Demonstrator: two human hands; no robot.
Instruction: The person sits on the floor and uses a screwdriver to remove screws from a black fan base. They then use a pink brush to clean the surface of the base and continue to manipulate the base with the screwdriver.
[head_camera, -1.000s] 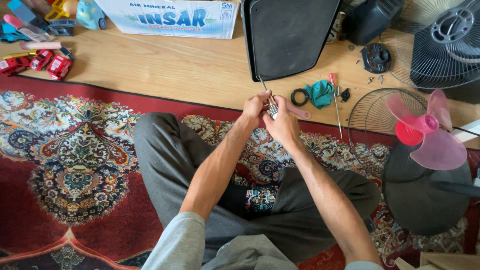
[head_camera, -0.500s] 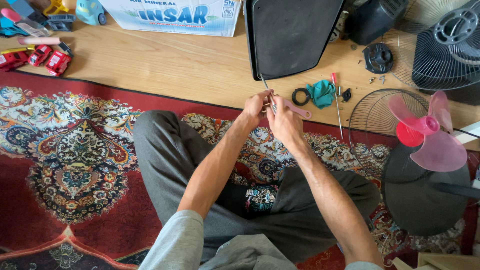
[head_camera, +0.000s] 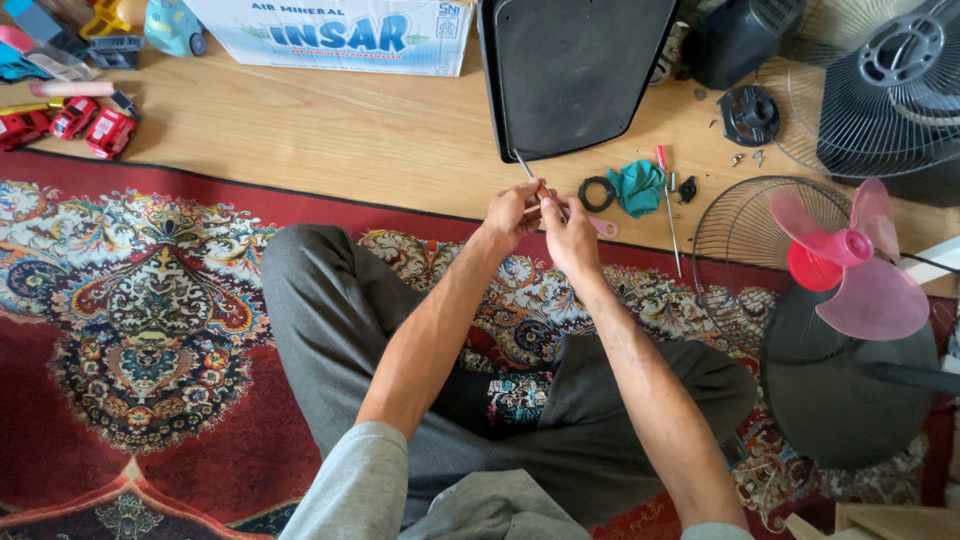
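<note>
Left hand (head_camera: 512, 212) and right hand (head_camera: 570, 225) together, fingers pinched closed on a thin metal rod (head_camera: 522, 166), pink fan blade (head_camera: 860, 262) well apart

rug (head_camera: 140, 330): red — ornate floral medallions
trousers (head_camera: 330, 320): grey
fan blades (head_camera: 860, 265): pink, red hub
cloth (head_camera: 638, 187): teal
toy cars (head_camera: 85, 125): red
floor (head_camera: 330, 130): light wood

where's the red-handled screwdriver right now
In the head view, the red-handled screwdriver lies on the wooden floor, right of the teal cloth, just beyond the right hand.
</note>
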